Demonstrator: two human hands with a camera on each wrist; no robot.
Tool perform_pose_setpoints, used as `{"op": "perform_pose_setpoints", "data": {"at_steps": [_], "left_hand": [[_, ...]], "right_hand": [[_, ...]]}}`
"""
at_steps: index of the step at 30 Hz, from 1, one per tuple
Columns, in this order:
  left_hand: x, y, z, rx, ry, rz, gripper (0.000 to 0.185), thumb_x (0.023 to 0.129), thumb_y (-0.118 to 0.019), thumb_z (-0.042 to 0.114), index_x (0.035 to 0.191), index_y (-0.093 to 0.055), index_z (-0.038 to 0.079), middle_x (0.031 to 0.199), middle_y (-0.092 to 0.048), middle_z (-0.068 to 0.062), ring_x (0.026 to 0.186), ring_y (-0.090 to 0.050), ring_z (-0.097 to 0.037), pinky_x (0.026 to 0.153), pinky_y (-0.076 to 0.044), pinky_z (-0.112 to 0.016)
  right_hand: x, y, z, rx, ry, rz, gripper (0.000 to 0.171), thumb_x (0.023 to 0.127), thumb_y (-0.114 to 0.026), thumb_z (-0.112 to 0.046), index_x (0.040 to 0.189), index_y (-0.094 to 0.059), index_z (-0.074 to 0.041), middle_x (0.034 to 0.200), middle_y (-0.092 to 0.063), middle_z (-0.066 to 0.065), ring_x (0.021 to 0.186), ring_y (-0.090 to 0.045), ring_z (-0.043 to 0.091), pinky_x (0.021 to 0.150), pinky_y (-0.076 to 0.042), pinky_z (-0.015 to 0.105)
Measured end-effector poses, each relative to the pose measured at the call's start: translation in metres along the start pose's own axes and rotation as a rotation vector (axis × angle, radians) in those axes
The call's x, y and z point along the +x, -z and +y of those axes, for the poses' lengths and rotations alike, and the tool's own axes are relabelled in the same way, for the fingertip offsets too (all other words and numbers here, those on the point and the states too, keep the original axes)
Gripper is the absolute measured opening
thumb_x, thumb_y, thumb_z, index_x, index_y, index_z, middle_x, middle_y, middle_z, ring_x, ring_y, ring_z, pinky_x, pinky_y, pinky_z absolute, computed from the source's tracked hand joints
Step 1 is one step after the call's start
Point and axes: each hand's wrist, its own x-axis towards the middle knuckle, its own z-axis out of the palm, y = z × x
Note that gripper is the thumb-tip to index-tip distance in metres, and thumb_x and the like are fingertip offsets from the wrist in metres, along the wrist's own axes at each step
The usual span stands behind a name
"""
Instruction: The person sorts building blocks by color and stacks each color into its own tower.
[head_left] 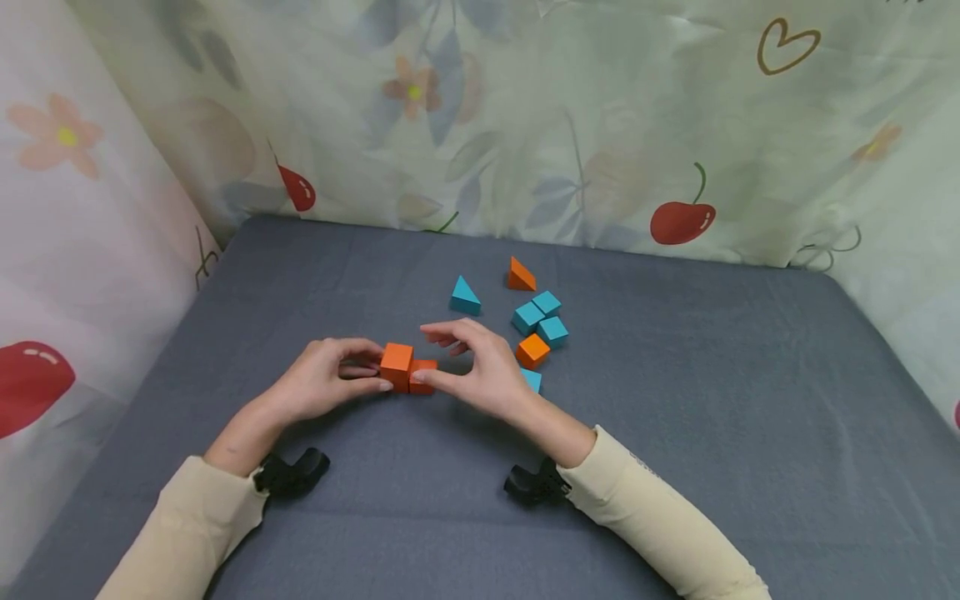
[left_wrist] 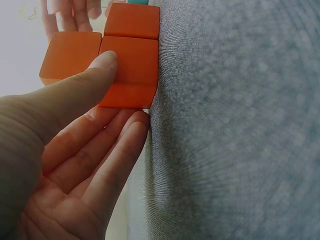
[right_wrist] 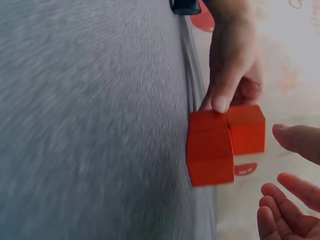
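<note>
Ribbed, fabric-like grey cloth (head_left: 712, 400) covers the table, and the wall curtain (head_left: 510, 125) behind it looks thin and creased, printed with cherries and flowers. The blocks are smooth and flat-faced, cubes and triangular wedges alike. Beyond the hands lie a blue wedge (head_left: 466, 297) and an orange wedge (head_left: 520, 275), then 3 blue cubes (head_left: 552, 333) huddled near a loose orange cube (head_left: 533, 352); the right hand (head_left: 480, 367) partly hides another blue block (head_left: 532, 380). In front of the person, 2 orange cubes sit side by side, and an upper cube (head_left: 396, 361) rests on the lower left cube (left_wrist: 136, 60), beside the lower right cube (left_wrist: 131, 21) (all plain, bright orange, edges slightly softened). The left hand (head_left: 326, 379) pinches the lower left cube, its thumb covering part of a face; the right hand is spread loosely, grasping nothing.
</note>
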Motion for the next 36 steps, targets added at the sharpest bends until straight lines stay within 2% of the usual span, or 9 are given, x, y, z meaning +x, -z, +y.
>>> {"op": "perform_pose_setpoints", "data": {"at_steps": [13, 18, 22, 31, 36], "left_hand": [[-0.002, 0.001, 0.001, 0.012, 0.011, -0.006, 0.036, 0.085, -0.073, 0.012, 0.117, -0.063, -0.002, 0.117, -0.064, -0.020, 0.105, -0.066, -0.030, 0.087, -0.056, -0.031], [-0.002, 0.001, 0.001, 0.005, 0.011, -0.007, 0.036, 0.084, -0.074, 0.011, 0.117, -0.063, -0.002, 0.117, -0.064, -0.020, 0.105, -0.066, -0.030, 0.087, -0.056, -0.030], [-0.003, 0.001, 0.002, 0.004, -0.005, -0.006, 0.036, 0.085, -0.074, 0.013, 0.116, -0.064, -0.003, 0.117, -0.064, -0.021, 0.104, -0.066, -0.030, 0.087, -0.056, -0.031], [-0.002, 0.001, 0.001, -0.011, 0.012, -0.012, 0.036, 0.084, -0.074, 0.010, 0.117, -0.063, -0.002, 0.117, -0.063, -0.021, 0.104, -0.066, -0.029, 0.086, -0.056, -0.028], [-0.002, 0.001, 0.001, -0.037, 0.016, -0.016, 0.036, 0.085, -0.073, 0.011, 0.116, -0.063, -0.003, 0.118, -0.063, -0.022, 0.105, -0.066, -0.030, 0.086, -0.056, -0.027]], "right_hand": [[-0.015, 0.034, 0.020, 0.002, -0.047, 0.088, 0.033, 0.084, -0.076, -0.022, 0.115, -0.069, -0.013, 0.112, -0.065, 0.002, 0.102, -0.060, 0.028, 0.089, -0.053, 0.041], [-0.018, 0.051, 0.029, -0.039, 0.010, 0.057, 0.025, 0.090, -0.068, -0.017, 0.114, -0.069, -0.012, 0.114, -0.065, 0.003, 0.101, -0.060, 0.027, 0.089, -0.052, 0.036], [-0.021, 0.063, 0.039, -0.066, 0.056, 0.020, 0.024, 0.092, -0.064, -0.013, 0.116, -0.068, -0.010, 0.115, -0.065, 0.004, 0.101, -0.059, 0.027, 0.089, -0.051, 0.037], [-0.028, 0.078, 0.056, -0.115, 0.029, -0.054, 0.025, 0.095, -0.059, -0.011, 0.118, -0.067, -0.007, 0.119, -0.063, 0.003, 0.112, -0.057, 0.019, 0.099, -0.047, 0.041], [-0.032, 0.084, 0.059, -0.141, 0.028, -0.094, 0.027, 0.095, -0.057, -0.009, 0.121, -0.065, -0.006, 0.125, -0.062, 0.006, 0.117, -0.055, 0.022, 0.098, -0.047, 0.045]]}}
